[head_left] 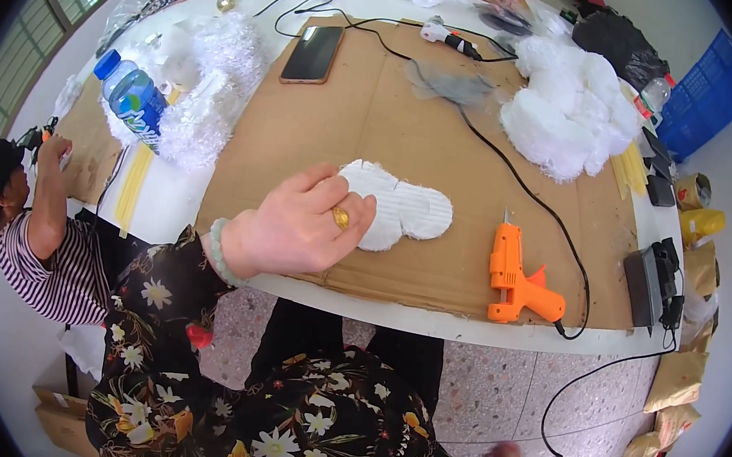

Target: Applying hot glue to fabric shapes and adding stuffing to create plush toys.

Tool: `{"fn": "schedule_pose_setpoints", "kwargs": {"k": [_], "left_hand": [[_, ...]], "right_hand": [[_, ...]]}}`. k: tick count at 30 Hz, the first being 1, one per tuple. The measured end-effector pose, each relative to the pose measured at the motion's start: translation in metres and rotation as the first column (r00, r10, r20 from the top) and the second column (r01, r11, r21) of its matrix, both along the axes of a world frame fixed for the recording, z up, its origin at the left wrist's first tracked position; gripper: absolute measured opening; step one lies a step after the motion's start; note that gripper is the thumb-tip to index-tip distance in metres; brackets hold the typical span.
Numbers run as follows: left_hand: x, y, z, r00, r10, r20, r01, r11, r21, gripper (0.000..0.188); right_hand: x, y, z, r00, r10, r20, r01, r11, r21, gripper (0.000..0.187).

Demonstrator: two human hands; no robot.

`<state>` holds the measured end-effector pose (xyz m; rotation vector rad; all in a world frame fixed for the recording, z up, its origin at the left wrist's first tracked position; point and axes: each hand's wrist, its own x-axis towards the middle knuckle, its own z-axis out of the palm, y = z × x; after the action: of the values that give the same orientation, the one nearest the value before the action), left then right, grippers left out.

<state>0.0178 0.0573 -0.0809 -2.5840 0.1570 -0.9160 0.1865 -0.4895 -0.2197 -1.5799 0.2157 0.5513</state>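
One left hand hung bent, fingers curled, whether pinching anything I couldn't tell, white plush cutout lay partly behind them, orange hot-glue gun to their right

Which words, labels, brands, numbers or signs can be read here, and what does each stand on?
Blue-capped bottle: large lettering on its blue-and-green label; wording and brand not copied here.
Red-capped clear bottle: label print too small to read.
Orange glue gun: no legible text.
Phone: dark screen, no legible text.
White fluffy piece: no text visible.
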Motion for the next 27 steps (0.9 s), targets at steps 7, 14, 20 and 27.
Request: {"fn": "schedule_pose_setpoints", "kwargs": {"k": [7, 14, 20, 27], "left_hand": [[0.008, -0.010, -0.002, 0.997, -0.072, -0.038, 0.072, 0.997, 0.018, 0.034], [0.008, -0.012, -0.001, 0.997, -0.035, -0.064, 0.037, 0.999, 0.038, 0.033], [0.010, -0.015, 0.000, 0.993, -0.042, -0.114, 0.045, 0.999, 0.028, 0.029], [0.014, -0.013, -0.004, 0.994, -0.046, -0.100, 0.046, 0.999, 0.000, 0.032]], "right_hand": [[-0.017, 0.202, 0.115, 0.429, 0.709, 0.560, -0.853, 0.523, -0.009, 0.018], [0.008, 0.305, 0.187, -0.152, 0.571, 0.807, -0.684, 0.529, -0.503, 0.026], [0.030, 0.339, 0.223, -0.387, 0.628, 0.675, -0.471, 0.495, -0.730, 0.034], [0.056, 0.383, 0.221, -0.450, 0.658, 0.604, -0.443, 0.423, -0.790, 0.026]]}}
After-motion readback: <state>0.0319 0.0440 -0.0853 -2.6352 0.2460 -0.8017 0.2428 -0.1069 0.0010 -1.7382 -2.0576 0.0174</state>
